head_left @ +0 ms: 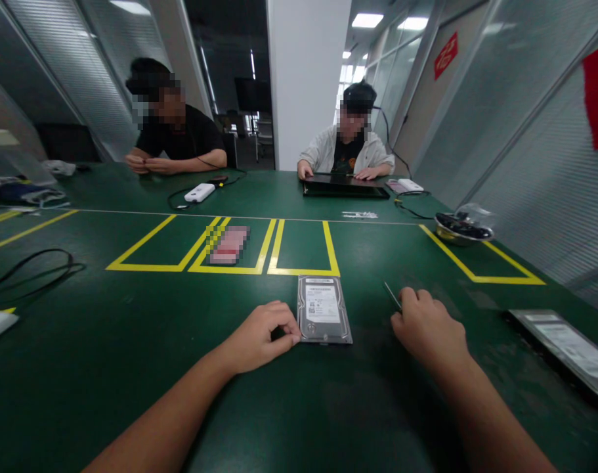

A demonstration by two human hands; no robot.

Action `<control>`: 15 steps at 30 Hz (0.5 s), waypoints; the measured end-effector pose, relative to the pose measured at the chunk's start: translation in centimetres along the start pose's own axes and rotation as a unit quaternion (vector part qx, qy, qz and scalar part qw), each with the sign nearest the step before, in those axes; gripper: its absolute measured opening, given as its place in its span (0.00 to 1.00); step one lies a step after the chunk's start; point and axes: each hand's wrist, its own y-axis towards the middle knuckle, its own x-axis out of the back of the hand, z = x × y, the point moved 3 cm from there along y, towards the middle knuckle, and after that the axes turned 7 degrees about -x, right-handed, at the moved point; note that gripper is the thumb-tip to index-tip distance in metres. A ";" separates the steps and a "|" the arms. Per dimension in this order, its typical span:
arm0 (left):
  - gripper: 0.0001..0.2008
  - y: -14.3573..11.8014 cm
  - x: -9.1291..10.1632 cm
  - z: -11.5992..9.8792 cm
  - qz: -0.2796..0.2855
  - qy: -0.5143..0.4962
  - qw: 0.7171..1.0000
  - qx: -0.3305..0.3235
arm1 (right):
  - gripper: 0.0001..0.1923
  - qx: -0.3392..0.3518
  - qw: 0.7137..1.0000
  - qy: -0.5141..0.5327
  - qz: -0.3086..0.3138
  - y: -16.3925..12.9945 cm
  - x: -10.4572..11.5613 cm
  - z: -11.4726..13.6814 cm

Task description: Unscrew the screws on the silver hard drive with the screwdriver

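A silver hard drive (321, 309) with a white label lies flat on the green table in front of me. At its near left corner, my left hand (266, 335) grips the edge between thumb and curled fingers. To the right of the drive and apart from it, my right hand (429, 325) is closed around a thin metal tool (392, 295). Only the tool's slim shaft shows, pointing up and left; its kind cannot be made out.
Another hard drive (569, 348) lies at the right. A metal bowl (463, 230) of dark items stands beyond it. Yellow tape outlines (303, 271) mark the table, one around a blurred pink item (230, 245). Two people sit opposite, one with a dark flat panel (345, 186). A black cable (33, 263) lies left.
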 end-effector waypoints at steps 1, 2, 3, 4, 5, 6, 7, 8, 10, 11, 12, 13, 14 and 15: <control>0.03 0.0 0.0 0.0 -0.002 0.001 1.000 -0.001 | 0.08 -0.002 1.000 -0.005 0.027 0.1 0.0 -0.2; 0.03 0.0 0.0 0.1 -0.004 0.002 1.000 0.000 | 0.09 -0.002 0.998 -0.008 0.054 0.1 -0.1 -0.3; 0.03 -0.1 0.0 0.1 -0.005 0.003 1.000 0.001 | 0.09 0.000 0.997 -0.008 0.077 0.2 -0.2 -0.5; 0.03 -0.1 0.0 0.1 -0.005 0.004 1.000 0.003 | 0.09 0.003 0.995 -0.008 0.095 0.2 -0.3 -0.6; 0.03 -0.1 0.0 0.1 -0.005 0.005 1.000 0.005 | 0.10 0.007 0.994 -0.007 0.106 0.2 -0.3 -0.7; 0.03 -0.1 0.0 0.1 -0.004 0.005 1.000 0.007 | 0.10 0.010 0.994 -0.007 0.112 0.2 -0.4 -0.8; 0.03 -0.1 0.0 0.1 -0.003 0.005 1.000 0.009 | 0.10 0.012 0.993 -0.008 0.115 0.3 -0.4 -0.9; 0.02 -0.1 -0.1 0.1 -0.002 0.006 1.000 0.010 | 0.11 0.014 0.993 -0.009 0.118 0.3 -0.4 -0.9; 0.02 0.0 -0.1 0.0 -0.003 0.006 1.000 0.011 | 0.11 0.018 0.993 -0.009 0.118 0.3 -0.4 -0.9; 0.02 0.0 -0.1 0.0 -0.004 0.006 1.000 0.012 | 0.12 0.019 0.993 -0.008 0.117 0.2 -0.3 -0.8; 0.02 0.0 -0.1 0.0 -0.005 0.005 1.000 0.012 | 0.11 0.020 0.994 -0.006 0.111 0.2 -0.2 -0.8; 0.02 0.0 -0.1 0.0 -0.005 0.005 1.000 0.011 | 0.12 0.019 0.995 -0.003 0.099 0.2 -0.1 -0.7; 0.02 0.0 -0.1 0.0 -0.005 0.004 1.000 0.011 | 0.12 0.018 0.997 0.004 0.080 0.2 0.1 -0.6; 0.02 0.0 -0.2 0.0 -0.004 0.002 1.000 0.011 | 0.13 0.017 0.998 0.014 0.054 0.2 0.3 -0.5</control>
